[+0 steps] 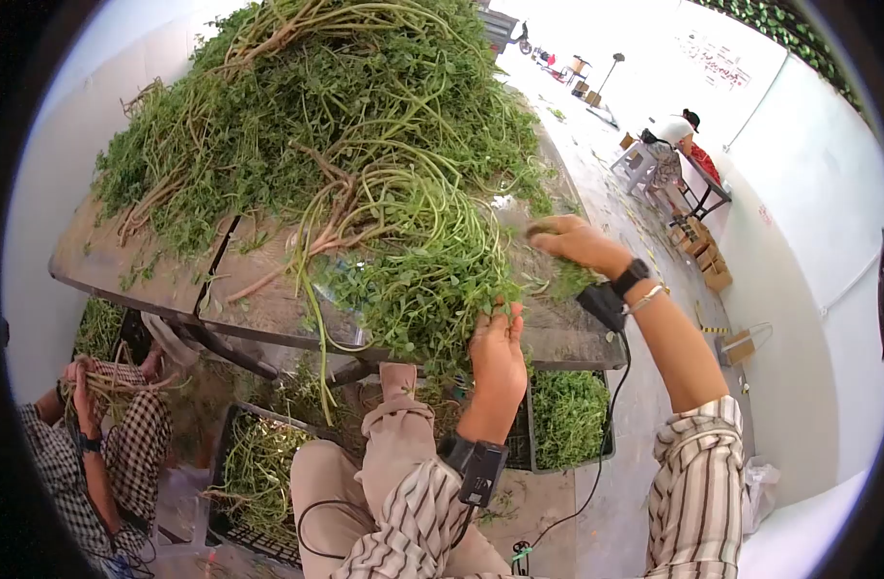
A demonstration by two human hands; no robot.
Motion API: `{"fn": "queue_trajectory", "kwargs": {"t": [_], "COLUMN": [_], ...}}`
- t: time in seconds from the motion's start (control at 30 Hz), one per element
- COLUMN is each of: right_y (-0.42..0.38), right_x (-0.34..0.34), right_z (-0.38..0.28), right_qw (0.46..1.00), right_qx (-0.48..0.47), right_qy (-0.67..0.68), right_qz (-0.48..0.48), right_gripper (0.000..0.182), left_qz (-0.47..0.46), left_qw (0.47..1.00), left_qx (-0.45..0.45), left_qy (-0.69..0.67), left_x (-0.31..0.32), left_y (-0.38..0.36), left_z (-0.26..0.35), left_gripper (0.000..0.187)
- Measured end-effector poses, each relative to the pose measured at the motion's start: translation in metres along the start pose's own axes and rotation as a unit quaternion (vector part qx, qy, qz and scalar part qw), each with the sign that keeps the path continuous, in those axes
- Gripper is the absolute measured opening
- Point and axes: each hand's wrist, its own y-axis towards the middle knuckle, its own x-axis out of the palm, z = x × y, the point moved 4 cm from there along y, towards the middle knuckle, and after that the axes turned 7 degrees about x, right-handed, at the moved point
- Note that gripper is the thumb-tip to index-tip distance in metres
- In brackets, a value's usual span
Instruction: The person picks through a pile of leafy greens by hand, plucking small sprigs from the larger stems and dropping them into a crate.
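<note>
A loose bunch of leafy green stems (422, 289) with pinkish-brown roots lies at the front of the wooden table (268, 309). My left hand (497, 362) is at the table's front edge, its fingers closed on the leafy tips at the bunch's right side. To the right, my right hand (579, 243) hovers palm down over the table with its fingers stretched out, slightly smeared by motion. A small tuft of greens (569, 280) shows just below its palm. Behind the bunch rises a large heap of the same greens (355, 106).
Below the table stand a black crate of greens (569, 465) and another crate (220, 454) on the left. A co-worker's hands (83, 386) hold stems at lower left. A cable (611, 415) hangs from my right wrist. Another person (668, 135) bends over a far table.
</note>
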Motion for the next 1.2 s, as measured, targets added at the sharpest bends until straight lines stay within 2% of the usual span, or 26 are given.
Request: {"fn": "queue_trajectory", "kwargs": {"t": [0.03, 0.07, 0.1, 0.17, 0.2, 0.3, 0.37, 0.43, 0.5, 0.57, 0.6, 0.77, 0.83, 0.93, 1.03, 1.2], "right_y": [0.001, 0.007, 0.013, 0.023, 0.021, 0.008, -0.009, -0.029, -0.051, -0.074, -0.088, -0.128, -0.134, -0.132, -0.132, -0.137], "right_x": [0.008, 0.021, 0.029, 0.047, 0.049, 0.040, 0.029, 0.017, 0.016, 0.019, 0.022, 0.044, 0.048, 0.056, 0.058, 0.062], "right_z": [-0.013, -0.013, -0.010, -0.006, -0.006, -0.016, -0.023, -0.035, -0.038, -0.039, -0.044, -0.045, -0.047, -0.035, -0.030, -0.019], "right_qw": [0.995, 0.987, 0.986, 0.976, 0.982, 0.978, 0.984, 0.975, 0.977, 0.992, 0.997, 0.999, 0.996, 0.990, 0.993, 0.991], "right_qx": [-0.094, -0.144, -0.147, -0.002, -0.034, -0.051, -0.058, -0.039, -0.035, -0.096, -0.054, -0.023, -0.004, -0.042, -0.013, 0.001], "right_qy": [-0.012, -0.072, -0.072, -0.209, -0.184, -0.197, -0.161, -0.206, -0.197, -0.054, -0.017, -0.028, 0.074, 0.090, 0.093, 0.103], "right_qz": [-0.005, 0.022, 0.023, -0.058, 0.005, 0.054, 0.056, 0.070, 0.070, 0.055, 0.043, 0.021, 0.042, 0.098, 0.070, 0.082], "right_gripper": [0.038, 0.048, 0.048, 0.047, 0.038, 0.029, 0.022, 0.021, 0.019, 0.017, 0.015, 0.014, 0.016, 0.018, 0.021, 0.021], "left_qz": [-0.019, -0.021, -0.010, 0.001, -0.002, -0.013, -0.024, -0.046, -0.069, -0.073, -0.070, -0.104, -0.141, -0.144, -0.145, -0.137], "left_qw": [0.999, 0.999, 1.000, 1.000, 1.000, 0.999, 0.998, 0.997, 0.996, 0.996, 0.997, 0.993, 0.988, 0.988, 0.988, 0.988], "left_qx": [0.021, 0.021, 0.010, 0.007, -0.009, -0.025, -0.034, -0.025, -0.025, -0.014, -0.035, -0.061, -0.055, -0.058, -0.059, -0.062], "left_qy": [0.016, 0.018, 0.017, 0.011, 0.022, 0.035, 0.037, 0.056, 0.059, 0.043, 0.005, 0.000, 0.028, 0.022, 0.020, 0.021], "left_x": [0.001, 0.002, 0.003, 0.006, 0.006, 0.002, 0.003, 0.012, 0.002, 0.004, 0.000, 0.003, 0.000, 0.005, 0.006, 0.005], "left_y": [0.001, 0.000, -0.003, -0.005, -0.005, -0.001, -0.003, -0.007, 0.001, 0.000, 0.004, 0.002, 0.007, 0.001, 0.002, 0.004], "left_z": [0.001, 0.003, 0.005, 0.010, 0.011, 0.009, 0.006, 0.013, 0.006, 0.008, 0.007, 0.009, 0.007, 0.012, 0.011, 0.010], "left_gripper": [0.025, 0.025, 0.025, 0.026, 0.028, 0.034, 0.039, 0.046, 0.052, 0.045, 0.036, 0.028, 0.024, 0.021, 0.022, 0.020]}}
